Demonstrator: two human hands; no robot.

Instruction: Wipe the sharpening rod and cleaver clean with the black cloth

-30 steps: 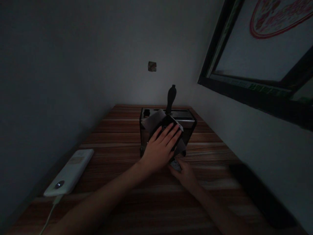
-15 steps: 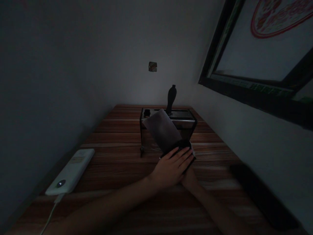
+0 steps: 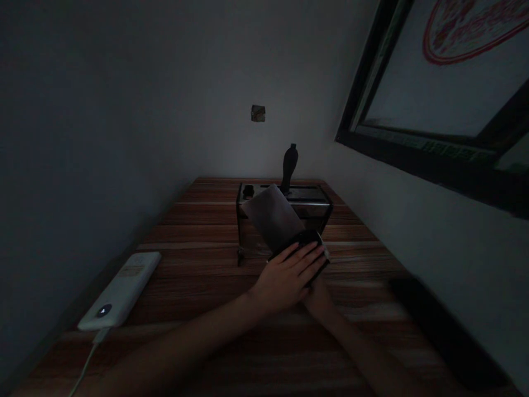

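Note:
The scene is very dim. My left hand (image 3: 289, 278) lies with fingers stretched flat on a dark pad-like object (image 3: 316, 238). That object rests at the near end of a flat grey blade-like sheet (image 3: 273, 218), which tilts up toward a metal rack (image 3: 320, 207). My right hand (image 3: 319, 300) sits under and just behind the left one, with its fingers hidden. A black handle (image 3: 289, 164) sticks up out of the rack's top.
All this stands on a striped wooden table (image 3: 198, 231) in a wall corner. A white power bank (image 3: 122, 289) with a cable (image 3: 85, 364) lies at the left edge. A long dark object (image 3: 438, 325) lies along the right wall under a black-framed picture (image 3: 413, 149).
My left hand slid with the dark object down the grey sheet toward me, uncovering most of the sheet, then edged slightly back up. The right hand went out of sight beneath it.

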